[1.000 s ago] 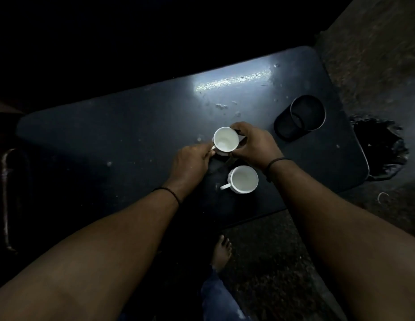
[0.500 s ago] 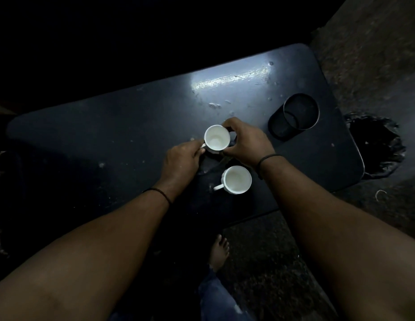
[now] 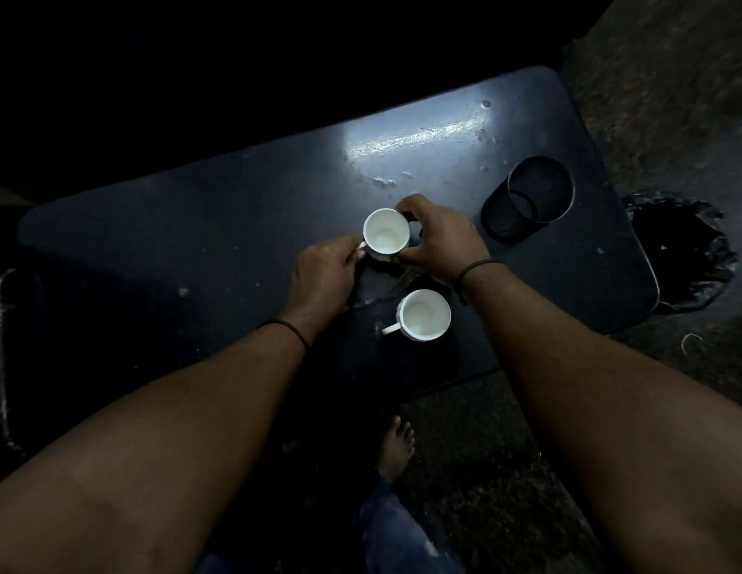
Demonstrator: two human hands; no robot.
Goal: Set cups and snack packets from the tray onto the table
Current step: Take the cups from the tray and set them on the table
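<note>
Two empty white cups are on the dark table point(image 3: 195, 242). The farther cup point(image 3: 386, 234) is held between both hands: my left hand point(image 3: 323, 275) pinches its handle on the left side, and my right hand point(image 3: 441, 240) curls its fingers and thumb round its right wall. The nearer cup point(image 3: 423, 314) stands by itself just below my right wrist, its handle pointing left. No snack packet can be made out in the dim light. A faint metal rim point(image 3: 2, 358) at the far left may be the tray.
A black mesh holder point(image 3: 530, 198) lies tilted on the table's right part. The table's right edge point(image 3: 651, 279) borders a dark hole in the floor point(image 3: 684, 250). My bare foot point(image 3: 396, 445) stands under the near table edge. Beyond the table all is black.
Both hands keep their hold on the farther cup; it has shifted slightly left on the table. The nearer cup has stayed put.
</note>
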